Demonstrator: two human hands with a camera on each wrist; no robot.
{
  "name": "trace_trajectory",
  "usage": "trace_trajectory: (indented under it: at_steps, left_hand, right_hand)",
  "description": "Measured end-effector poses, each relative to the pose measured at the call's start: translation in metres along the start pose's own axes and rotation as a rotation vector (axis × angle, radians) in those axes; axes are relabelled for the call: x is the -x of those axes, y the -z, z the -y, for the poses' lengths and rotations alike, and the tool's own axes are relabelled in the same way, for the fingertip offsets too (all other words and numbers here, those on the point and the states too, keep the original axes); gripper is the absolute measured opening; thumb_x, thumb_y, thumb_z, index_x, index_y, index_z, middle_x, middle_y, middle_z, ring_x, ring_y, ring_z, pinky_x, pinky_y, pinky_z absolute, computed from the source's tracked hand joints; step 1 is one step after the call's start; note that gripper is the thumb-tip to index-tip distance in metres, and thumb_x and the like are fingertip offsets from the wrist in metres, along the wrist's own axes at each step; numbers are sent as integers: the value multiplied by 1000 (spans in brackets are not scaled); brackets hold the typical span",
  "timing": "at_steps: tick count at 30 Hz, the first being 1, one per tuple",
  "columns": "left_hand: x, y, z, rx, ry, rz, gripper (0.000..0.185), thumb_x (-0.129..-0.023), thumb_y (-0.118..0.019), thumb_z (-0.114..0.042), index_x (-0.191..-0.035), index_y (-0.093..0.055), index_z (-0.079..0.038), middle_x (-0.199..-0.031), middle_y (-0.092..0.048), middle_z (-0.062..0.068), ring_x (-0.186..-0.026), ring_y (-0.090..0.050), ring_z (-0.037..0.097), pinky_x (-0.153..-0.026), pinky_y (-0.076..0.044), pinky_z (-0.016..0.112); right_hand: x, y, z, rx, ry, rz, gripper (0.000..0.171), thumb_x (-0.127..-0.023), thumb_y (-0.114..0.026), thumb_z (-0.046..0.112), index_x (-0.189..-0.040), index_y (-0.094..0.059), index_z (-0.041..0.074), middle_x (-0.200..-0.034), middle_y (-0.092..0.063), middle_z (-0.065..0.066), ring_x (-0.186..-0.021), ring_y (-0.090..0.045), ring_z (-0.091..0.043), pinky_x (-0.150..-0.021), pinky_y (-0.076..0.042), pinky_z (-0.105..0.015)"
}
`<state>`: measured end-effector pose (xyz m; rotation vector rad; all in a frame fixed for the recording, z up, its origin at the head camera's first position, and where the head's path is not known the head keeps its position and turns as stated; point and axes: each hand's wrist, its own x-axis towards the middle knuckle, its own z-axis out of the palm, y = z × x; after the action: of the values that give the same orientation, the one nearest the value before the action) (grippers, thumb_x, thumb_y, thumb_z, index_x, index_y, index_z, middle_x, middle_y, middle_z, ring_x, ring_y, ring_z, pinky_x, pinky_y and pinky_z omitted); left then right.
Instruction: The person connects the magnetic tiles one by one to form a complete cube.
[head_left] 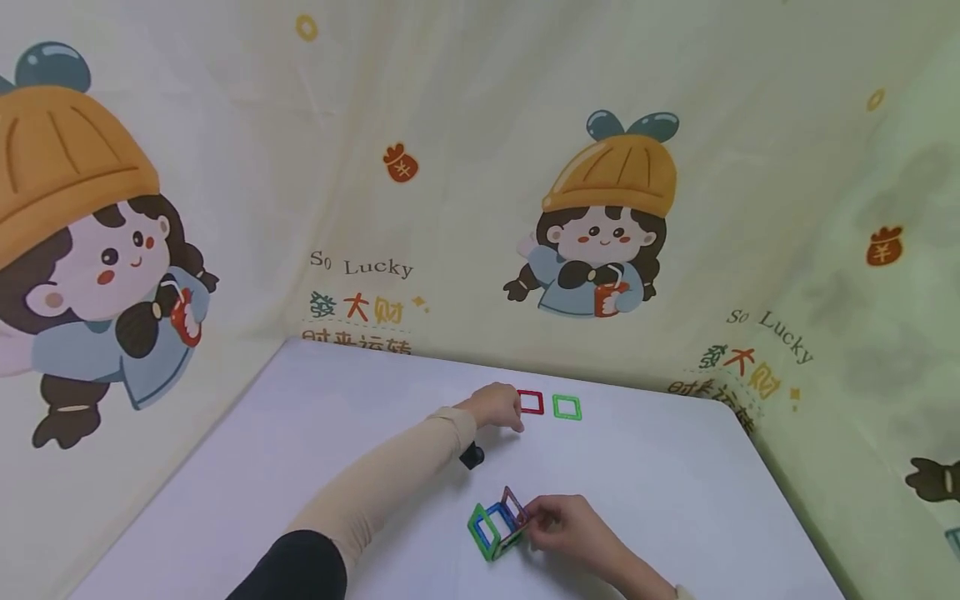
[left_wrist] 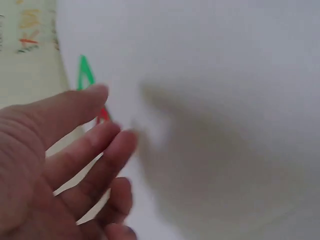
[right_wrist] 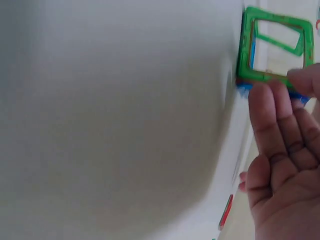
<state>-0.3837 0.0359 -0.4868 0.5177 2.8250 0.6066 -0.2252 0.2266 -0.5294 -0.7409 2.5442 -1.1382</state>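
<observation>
Out on the table, my left hand (head_left: 495,406) reaches to a red square magnetic tile (head_left: 542,403), which it partly covers in the head view. In the left wrist view its fingers are loosely bent with nothing between them. A green magnetic tile (head_left: 567,417) lies flat just right of the red one. Nearer to me stands a small open structure of magnetic tiles (head_left: 481,544), with green, blue and purple frames joined at their edges. My right hand (head_left: 573,529) pinches its right side between thumb and fingertips.
The white table (head_left: 652,475) meets a pale cloth backdrop (head_left: 465,208) printed with cartoon figures and lettering. A small black device (head_left: 472,456) shows under my left wrist.
</observation>
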Motion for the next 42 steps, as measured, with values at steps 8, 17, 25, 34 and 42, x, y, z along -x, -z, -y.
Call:
trace_trajectory:
  at_steps: [8, 17, 25, 34, 42]
  left_hand:
    - [-32, -39, 32, -24, 32, -165, 55, -87, -78, -28, -132, -56, -6, -112, -56, 10, -90, -59, 22, -84, -54, 36]
    - [-37, -38, 48, 0, 23, -217, 50, -85, -79, -25, -128, -65, -4, -117, -54, 13, -82, -61, 22, -81, -53, 35]
    - [-35, -27, 42, 121, 21, -254, 43, -73, -90, -16, -108, -65, -8, -92, -63, 4, -80, -58, 20, -74, -50, 35]
    - [-21, -9, 26, 103, 23, -320, 11, -84, -81, -12, -81, -71, -12, -78, -67, -2, -75, -58, 17, -67, -48, 33]
    - [-3, 0, 13, 118, 17, -295, 11, -94, -73, -13, -100, -80, -8, -97, -76, 3, -88, -64, 18, -78, -53, 35]
  right_hand:
    - [15, -12, 9, -41, -89, 30, 13, -83, -74, 9, -94, -75, 15, -78, -65, 11, -72, -53, -1, -67, -43, -21]
    - [14, -24, 16, -57, -71, -3, 9, -82, -74, 10, -89, -74, 15, -75, -64, 13, -70, -52, 1, -64, -44, -20]
    - [17, -18, 15, -34, -102, -20, 9, -82, -77, 10, -88, -73, 16, -75, -65, 11, -70, -53, -1, -63, -45, -21]
    - [20, -9, 11, -17, -80, -44, 9, -79, -77, 11, -86, -72, 11, -73, -67, 11, -68, -54, -1, -62, -45, -21]
    - [20, -5, 8, -8, -74, -45, 8, -78, -77, 12, -85, -72, 12, -72, -66, 12, -68, -55, 0, -63, -45, -21]
